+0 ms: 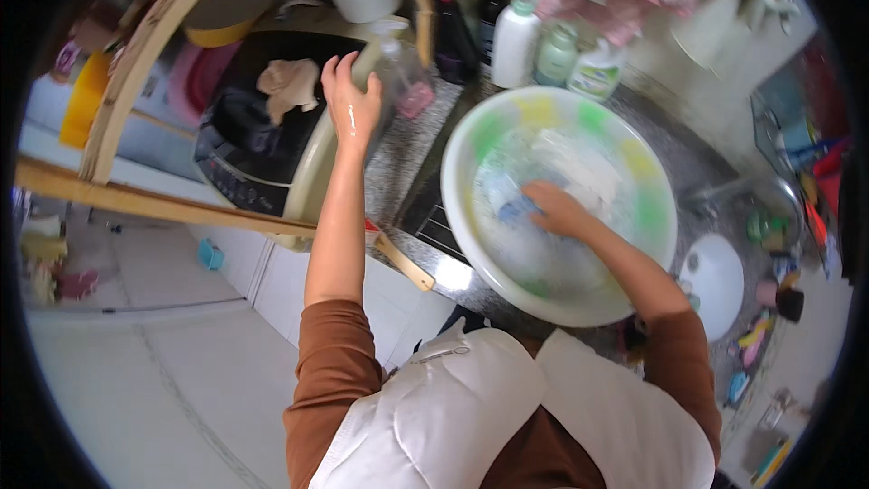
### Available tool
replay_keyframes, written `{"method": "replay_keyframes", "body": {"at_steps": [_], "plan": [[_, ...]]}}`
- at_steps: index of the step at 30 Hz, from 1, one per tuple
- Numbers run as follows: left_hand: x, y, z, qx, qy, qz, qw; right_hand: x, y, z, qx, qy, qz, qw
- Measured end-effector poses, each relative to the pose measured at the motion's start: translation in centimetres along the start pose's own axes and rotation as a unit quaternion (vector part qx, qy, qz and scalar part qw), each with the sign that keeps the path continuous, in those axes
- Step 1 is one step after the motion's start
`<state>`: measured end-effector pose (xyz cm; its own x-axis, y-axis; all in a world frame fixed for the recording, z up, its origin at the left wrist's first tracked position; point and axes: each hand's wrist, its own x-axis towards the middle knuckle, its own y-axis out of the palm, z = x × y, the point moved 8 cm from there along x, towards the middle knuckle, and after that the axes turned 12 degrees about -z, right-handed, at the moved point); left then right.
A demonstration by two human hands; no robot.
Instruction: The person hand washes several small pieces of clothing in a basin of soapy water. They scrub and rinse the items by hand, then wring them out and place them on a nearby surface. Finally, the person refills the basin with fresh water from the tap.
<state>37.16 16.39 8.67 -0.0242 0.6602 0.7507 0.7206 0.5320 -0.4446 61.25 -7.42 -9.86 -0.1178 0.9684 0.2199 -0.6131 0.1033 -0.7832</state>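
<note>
My left hand [354, 102] is raised at the upper left with its fingers apart and nothing in it. Its wrist looks wet. Just left of it, a crumpled beige cloth [290, 85] rests on a glossy black appliance top [251, 149]. My right hand [560, 209] reaches into a large plastic basin [468, 234] with green and yellow patches. Its fingers are closed on a blue cloth [516, 209] in sudsy water, with the fingertips partly hidden. A white cloth [584, 166] lies in the basin beyond that hand.
Behind the basin stand a white pump bottle [514, 41], a green bottle [557, 54] and a white labelled bottle [597, 71]. A clear pump bottle [407, 75] is right of my left hand. A wooden handle [407, 263] overhangs the counter edge. A wooden frame [163, 200] crosses the left side.
</note>
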Motion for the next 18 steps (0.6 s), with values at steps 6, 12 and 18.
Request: {"method": "replay_keyframes", "body": {"at_steps": [6,12,18], "plan": [[-5.9,5.8,-10.1,-0.242,-0.045,0.210,0.946,-1.4,2.0,-2.1,-0.125,-0.060,0.123,0.983],[-12.8,9.8,-10.6,-0.249,-0.120,0.437,0.856,-3.8,-3.5,-6.0,-0.020,0.107,0.153,0.982],[-20.7,13.6,-13.0,-0.252,-0.065,0.627,0.734,-9.1,-4.3,-1.4,0.098,0.085,0.324,0.937]]}}
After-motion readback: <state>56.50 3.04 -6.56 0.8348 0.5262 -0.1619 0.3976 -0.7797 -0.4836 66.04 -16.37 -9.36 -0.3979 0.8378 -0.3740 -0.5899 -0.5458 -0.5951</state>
